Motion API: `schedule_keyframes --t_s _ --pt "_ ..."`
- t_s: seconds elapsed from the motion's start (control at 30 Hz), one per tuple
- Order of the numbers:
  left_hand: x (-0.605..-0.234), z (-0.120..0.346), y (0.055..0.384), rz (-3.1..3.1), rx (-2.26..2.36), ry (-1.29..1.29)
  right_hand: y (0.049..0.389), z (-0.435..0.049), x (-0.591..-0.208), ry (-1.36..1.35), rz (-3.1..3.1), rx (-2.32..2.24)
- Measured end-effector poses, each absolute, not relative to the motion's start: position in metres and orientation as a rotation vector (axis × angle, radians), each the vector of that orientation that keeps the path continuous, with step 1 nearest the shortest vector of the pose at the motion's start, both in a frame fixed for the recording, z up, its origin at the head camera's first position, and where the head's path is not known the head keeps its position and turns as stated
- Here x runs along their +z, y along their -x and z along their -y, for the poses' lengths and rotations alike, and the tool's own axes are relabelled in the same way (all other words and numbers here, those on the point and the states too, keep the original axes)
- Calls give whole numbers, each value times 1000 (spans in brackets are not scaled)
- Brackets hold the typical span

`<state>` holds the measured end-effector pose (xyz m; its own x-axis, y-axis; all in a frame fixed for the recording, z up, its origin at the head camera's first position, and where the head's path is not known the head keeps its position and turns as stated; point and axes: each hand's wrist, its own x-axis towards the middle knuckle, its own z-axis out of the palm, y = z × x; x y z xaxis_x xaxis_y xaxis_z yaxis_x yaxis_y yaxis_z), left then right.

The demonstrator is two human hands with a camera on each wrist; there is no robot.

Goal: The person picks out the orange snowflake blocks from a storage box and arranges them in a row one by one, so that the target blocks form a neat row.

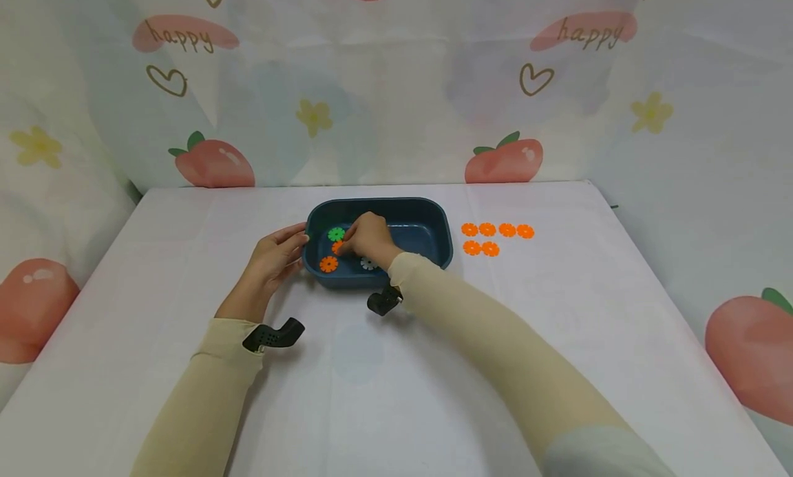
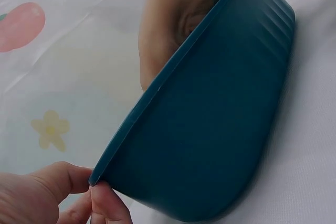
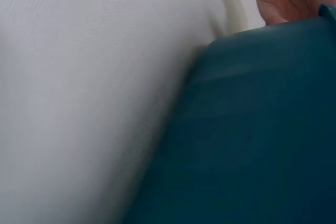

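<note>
A dark blue rectangular basin (image 1: 438, 222) with rounded corners stands on the table. My left hand (image 1: 277, 258) holds its left rim; in the left wrist view the thumb and fingers (image 2: 111, 205) pinch that rim. Reaching inside the basin, my right hand (image 1: 370, 237) has its fingertips on a small orange notched disc (image 1: 337, 247) and partly covers it. Around it in the basin lie a green notched disc (image 1: 336, 234), another orange disc (image 1: 328, 264) and a pale grey one (image 1: 367, 263). In the right wrist view the basin's wall hides the right fingers.
Right of the basin, several orange notched discs (image 1: 487, 229) lie flat in two rows on the white tablecloth (image 1: 347, 380). A printed fabric backdrop (image 1: 396, 112) rises behind the table's far edge. Each wrist wears a black camera (image 1: 272, 335).
</note>
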<state>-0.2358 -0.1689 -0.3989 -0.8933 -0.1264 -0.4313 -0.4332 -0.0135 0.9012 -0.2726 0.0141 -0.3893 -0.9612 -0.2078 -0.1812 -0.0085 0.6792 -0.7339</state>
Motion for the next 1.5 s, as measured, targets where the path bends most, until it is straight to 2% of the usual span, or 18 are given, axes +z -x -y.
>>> schedule_keyframes --t_s 1.0,1.5 --pt "-398 170 237 -2008 2040 562 273 -15 -393 111 -2679 -1176" --pt "-400 171 236 -2012 2035 562 283 -33 -399 164 -2435 -1426"
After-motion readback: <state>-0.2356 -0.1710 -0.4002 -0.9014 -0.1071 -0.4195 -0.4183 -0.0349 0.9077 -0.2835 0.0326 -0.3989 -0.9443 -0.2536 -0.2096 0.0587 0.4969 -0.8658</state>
